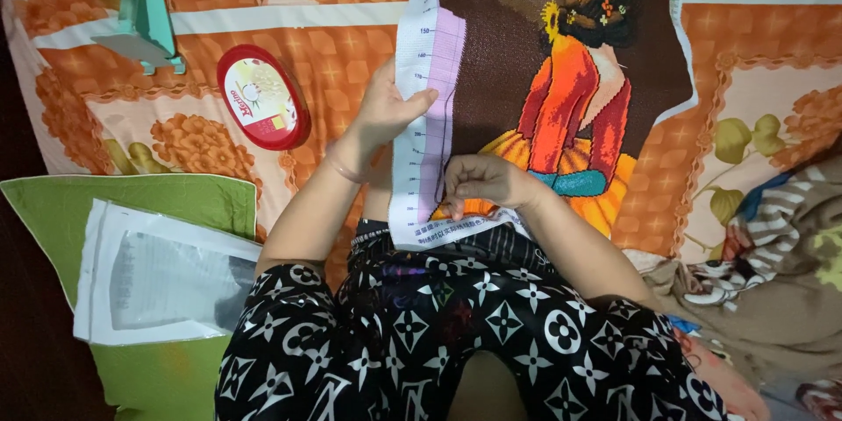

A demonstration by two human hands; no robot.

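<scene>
The cross-stitch canvas (526,79) lies spread over the person's lap and onto the bed, its stitched figure in orange and red against dark brown, with a white gridded margin down its left side. The left hand (386,114) grips that margin, thumb on top and fingers curled beneath the cloth. The right hand (482,182) rests near the canvas's lower edge, fingertips pinched together on the fabric; whether they hold a needle is too small to tell. Below, patterned black trousers (438,324) cover the knees. A red oval tin (263,96) and a teal stand (145,22) sit on the orange floral bedsheet (333,53), left of the canvas. A green pillow (53,210) carries a plastic-wrapped paper (158,276).
</scene>
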